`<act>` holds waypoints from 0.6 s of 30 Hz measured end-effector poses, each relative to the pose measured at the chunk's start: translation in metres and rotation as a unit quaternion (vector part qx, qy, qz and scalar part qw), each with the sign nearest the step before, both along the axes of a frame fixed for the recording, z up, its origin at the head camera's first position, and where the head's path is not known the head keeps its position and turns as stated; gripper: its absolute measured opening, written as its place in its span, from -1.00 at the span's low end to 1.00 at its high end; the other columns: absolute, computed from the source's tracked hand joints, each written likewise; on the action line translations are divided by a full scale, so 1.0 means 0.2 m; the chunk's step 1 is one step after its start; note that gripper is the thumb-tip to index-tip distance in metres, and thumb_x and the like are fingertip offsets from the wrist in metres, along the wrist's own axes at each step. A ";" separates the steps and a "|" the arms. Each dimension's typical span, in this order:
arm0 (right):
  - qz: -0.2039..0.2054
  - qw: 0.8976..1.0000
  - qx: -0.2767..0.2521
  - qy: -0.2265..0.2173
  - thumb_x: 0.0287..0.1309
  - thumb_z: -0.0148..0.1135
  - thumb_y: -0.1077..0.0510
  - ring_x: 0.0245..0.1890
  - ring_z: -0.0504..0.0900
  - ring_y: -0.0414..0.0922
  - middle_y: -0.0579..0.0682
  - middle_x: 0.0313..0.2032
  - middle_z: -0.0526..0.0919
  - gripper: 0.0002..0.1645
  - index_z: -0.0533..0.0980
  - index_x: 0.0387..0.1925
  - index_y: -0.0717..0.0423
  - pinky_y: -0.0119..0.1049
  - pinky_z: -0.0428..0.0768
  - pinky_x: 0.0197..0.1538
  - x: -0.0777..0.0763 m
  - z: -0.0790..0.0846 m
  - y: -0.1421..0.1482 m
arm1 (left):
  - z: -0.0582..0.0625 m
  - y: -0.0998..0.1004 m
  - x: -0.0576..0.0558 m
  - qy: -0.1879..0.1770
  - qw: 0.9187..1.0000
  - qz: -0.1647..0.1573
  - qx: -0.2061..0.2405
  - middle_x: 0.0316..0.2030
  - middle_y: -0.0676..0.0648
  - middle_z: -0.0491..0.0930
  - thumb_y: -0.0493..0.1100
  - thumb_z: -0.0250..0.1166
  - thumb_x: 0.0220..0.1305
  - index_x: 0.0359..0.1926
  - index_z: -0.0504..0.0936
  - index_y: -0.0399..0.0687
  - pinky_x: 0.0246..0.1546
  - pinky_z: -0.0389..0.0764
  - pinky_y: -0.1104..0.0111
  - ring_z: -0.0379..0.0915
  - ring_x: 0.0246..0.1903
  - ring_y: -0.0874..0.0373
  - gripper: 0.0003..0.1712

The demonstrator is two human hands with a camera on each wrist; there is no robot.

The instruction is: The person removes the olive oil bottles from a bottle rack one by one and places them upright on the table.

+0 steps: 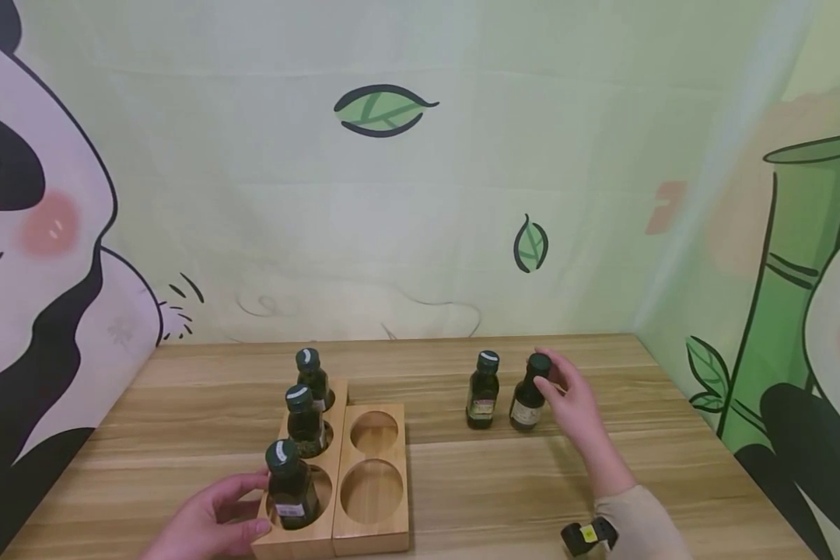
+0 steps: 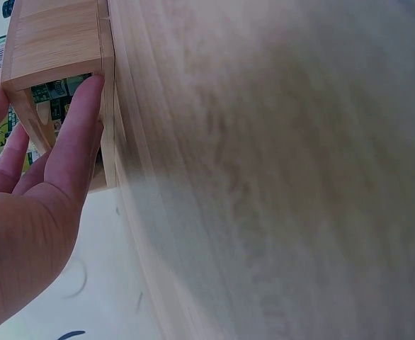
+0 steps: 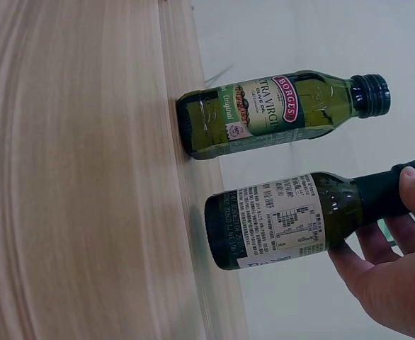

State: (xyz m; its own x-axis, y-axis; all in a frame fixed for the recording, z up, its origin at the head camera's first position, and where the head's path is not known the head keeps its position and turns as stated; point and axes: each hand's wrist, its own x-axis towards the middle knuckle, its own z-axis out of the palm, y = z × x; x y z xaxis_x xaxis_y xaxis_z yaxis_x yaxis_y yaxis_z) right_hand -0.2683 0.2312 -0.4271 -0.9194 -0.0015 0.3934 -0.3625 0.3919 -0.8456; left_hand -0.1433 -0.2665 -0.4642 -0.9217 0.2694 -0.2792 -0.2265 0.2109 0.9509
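My right hand [image 1: 567,400] pinches the dark neck of a dark green glass bottle [image 1: 526,407]. In the right wrist view this bottle [image 3: 282,221] shows a white printed label, with the thumb near its cap. Just left of it stands an olive oil bottle [image 1: 481,397], its Borges label [image 3: 268,108] facing the right wrist camera. My left hand [image 1: 210,517] grips the near left end of a wooden bottle rack [image 1: 371,543], thumb and fingers at its side. Three dark-capped bottles stand in the rack's left row, the nearest bottle [image 1: 294,494] close to this hand.
In the rack's right row are two round holes with no bottle, a far hole [image 1: 374,435] and a near hole [image 1: 372,491]. Behind the wooden table [image 1: 462,498] hangs a printed cloth [image 1: 266,218] with pandas, leaves and bamboo.
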 end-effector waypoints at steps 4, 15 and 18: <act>0.004 1.000 -0.004 -0.009 0.32 0.14 0.42 0.09 0.54 0.13 0.32 0.15 0.55 -0.45 0.36 0.33 0.24 0.06 0.46 0.23 0.00 0.01 -0.01 | 0.00 0.00 0.00 0.003 1.000 -0.002 -0.002 0.33 -0.57 0.15 -0.17 0.39 0.27 0.34 0.29 -0.45 -0.16 0.68 -0.05 0.38 0.16 -0.41 -0.25; -0.003 1.000 -0.005 -0.017 0.33 0.14 0.42 0.08 0.54 0.17 0.33 0.13 0.56 -0.45 0.36 0.33 0.24 0.11 0.43 0.25 -0.03 -0.01 -0.02 | 0.01 0.00 0.00 0.001 1.000 0.000 -0.006 0.33 -0.55 0.18 -0.16 0.40 0.27 0.33 0.32 -0.43 -0.16 0.68 -0.04 0.40 0.15 -0.39 -0.26; -0.001 1.000 -0.009 -0.020 0.33 0.13 0.42 0.10 0.53 0.18 0.34 0.14 0.55 -0.45 0.36 0.33 0.24 0.12 0.41 0.26 -0.03 -0.01 -0.02 | 0.01 0.00 0.00 -0.001 1.000 0.001 -0.006 0.33 -0.55 0.18 -0.16 0.41 0.26 0.33 0.32 -0.42 -0.16 0.68 -0.04 0.40 0.15 -0.39 -0.26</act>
State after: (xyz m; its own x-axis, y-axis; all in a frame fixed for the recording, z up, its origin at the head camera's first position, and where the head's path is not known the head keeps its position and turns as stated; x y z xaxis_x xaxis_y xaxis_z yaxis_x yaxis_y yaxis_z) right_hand -0.2744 0.2279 -0.4292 -0.9340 0.0075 0.3572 -0.3281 0.3779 -0.8658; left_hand -0.1432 -0.2661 -0.4631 -0.9216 0.2640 -0.2844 -0.2287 0.2226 0.9477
